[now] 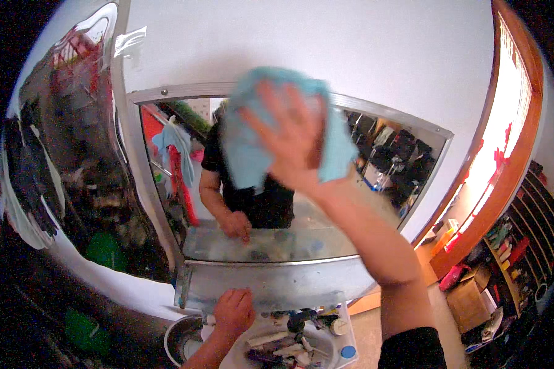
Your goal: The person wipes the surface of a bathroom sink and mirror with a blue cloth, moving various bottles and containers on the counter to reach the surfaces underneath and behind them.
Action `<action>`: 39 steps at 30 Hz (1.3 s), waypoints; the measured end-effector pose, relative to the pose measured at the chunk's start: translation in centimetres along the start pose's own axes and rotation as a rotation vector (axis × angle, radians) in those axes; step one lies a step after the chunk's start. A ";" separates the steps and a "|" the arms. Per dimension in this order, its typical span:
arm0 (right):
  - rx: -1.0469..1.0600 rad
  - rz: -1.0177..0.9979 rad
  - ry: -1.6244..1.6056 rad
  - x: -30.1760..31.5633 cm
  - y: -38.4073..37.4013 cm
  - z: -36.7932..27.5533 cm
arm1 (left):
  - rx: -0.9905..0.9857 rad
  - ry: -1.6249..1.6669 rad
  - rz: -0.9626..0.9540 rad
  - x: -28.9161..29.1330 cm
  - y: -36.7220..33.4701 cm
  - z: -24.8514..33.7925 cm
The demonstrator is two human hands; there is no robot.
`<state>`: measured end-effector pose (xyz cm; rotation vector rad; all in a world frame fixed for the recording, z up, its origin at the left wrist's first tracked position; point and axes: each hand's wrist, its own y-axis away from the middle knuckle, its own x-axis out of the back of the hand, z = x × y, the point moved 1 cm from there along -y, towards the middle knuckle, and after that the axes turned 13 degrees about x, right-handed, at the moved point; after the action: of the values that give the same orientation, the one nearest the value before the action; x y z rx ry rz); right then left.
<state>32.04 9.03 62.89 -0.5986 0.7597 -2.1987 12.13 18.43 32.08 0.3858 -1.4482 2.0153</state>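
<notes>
A light blue cloth (246,138) lies spread over the upper middle of a framed wall mirror (406,157). My right hand (289,132) presses it flat against the glass with fingers spread; hand and cloth are smeared by motion. Lower down, my left hand (232,310) hovers by the front edge of a glass shelf (277,280) under the mirror. Its fingers are curled into a loose fist, and nothing shows in them. The mirror reflects a dark shirt and the left hand.
Below the shelf, a white basin (332,353) holds brushes, tubes and bottles, with a round metal bowl (173,347) to its left. Clear plastic sheeting (74,141) hangs at left. On the right are a wood-framed window (517,104) and a cardboard box (468,298).
</notes>
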 end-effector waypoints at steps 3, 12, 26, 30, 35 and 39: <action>-0.178 0.031 0.128 4.0 6.2 5.5 | 0.041 -0.022 -0.088 -0.6 -0.2 0.3; -0.504 0.022 0.423 6.3 13.6 5.5 | 0.161 0.020 -0.215 -0.4 -0.6 0.0; 0.021 -0.037 -0.120 -5.6 -9.9 -9.7 | -0.036 -0.144 0.298 15.7 -22.0 -2.0; 0.029 -0.390 -0.224 -7.4 -4.6 -14.3 | 0.124 -0.016 0.176 12.4 -17.4 -4.1; -0.171 -0.499 -1.183 -5.2 -0.8 -19.4 | 0.313 -0.118 0.056 6.4 -7.5 -6.0; -0.020 -0.317 -0.842 -10.3 0.5 -16.9 | 0.173 -0.119 0.203 8.6 -12.2 -4.7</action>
<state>28.47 22.21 48.49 -1.5970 0.2403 -1.9166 13.86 28.02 44.38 0.4537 -1.4368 2.3248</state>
